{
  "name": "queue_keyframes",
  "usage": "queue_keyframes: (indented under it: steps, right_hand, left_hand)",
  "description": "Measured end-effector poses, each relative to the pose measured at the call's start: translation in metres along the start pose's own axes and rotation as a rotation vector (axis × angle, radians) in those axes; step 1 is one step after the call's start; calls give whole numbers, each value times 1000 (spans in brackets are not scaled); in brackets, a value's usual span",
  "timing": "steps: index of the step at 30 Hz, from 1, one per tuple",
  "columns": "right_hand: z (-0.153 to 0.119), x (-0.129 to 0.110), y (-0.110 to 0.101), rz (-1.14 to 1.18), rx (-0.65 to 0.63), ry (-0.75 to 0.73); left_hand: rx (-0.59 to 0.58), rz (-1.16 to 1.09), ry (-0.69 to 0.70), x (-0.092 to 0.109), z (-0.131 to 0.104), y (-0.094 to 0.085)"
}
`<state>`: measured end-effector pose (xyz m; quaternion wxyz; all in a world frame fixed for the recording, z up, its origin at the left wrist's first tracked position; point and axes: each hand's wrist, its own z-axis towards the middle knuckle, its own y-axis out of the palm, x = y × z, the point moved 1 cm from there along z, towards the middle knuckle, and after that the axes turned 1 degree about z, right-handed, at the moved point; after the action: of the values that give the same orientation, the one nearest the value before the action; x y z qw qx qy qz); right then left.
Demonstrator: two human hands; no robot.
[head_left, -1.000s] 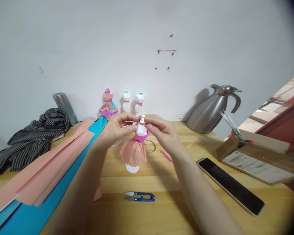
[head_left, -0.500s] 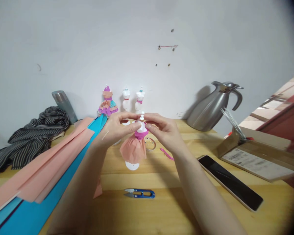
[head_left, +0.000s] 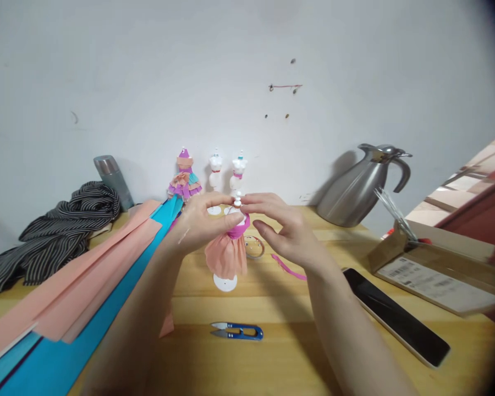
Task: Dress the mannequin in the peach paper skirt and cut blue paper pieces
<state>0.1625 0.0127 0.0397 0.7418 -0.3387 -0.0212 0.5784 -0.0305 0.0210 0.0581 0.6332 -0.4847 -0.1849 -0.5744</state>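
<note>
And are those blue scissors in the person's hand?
No, the blue scissors lie on the wooden table, apart from the left hand and the right hand.

A steel vacuum jug (head_left: 350,192) stands near the wall (head_left: 181,71); smartphone (head_left: 396,316) beside cardboard box (head_left: 462,265); striped cloth (head_left: 80,217) beside flask (head_left: 116,184).

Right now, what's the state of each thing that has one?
Front dress form: upright, peach skirt on
Left grip: at the form, hold unclear
Right grip: open
Snips: lying flat, blades apart
Phone: screen dark
Cardboard box: open
Steel jug: standing
Bottle: standing, capped
Striped cloth: crumpled
Peach and blue sheets: overlapping
Rear left form: dressed
Two rear white forms: banded at the waist
Pink strip: curved
</note>
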Motion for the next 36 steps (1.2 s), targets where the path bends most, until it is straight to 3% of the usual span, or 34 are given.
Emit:
queue_keyframes:
  steps: [4,9,15,25,36]
  right_hand:
    - [1,-1,-2,-39,-32,-47]
    - [2,-7,-3,-93,-41,-61]
    - [3,-12,0,-155,-38,-50]
    - [2,-14,2,-161,-74,6]
    - [1,-17,-4,-127,-117,-30]
  left_hand:
    - [-62,-28,40,-3,0,-1]
    - [-95,-240,-37,-15,2,3]
    - [-127,-376,-68,-16,3,5]
    - [-121,-336,-31,-15,4,7]
    - [-101,-236,84,-18,7,7]
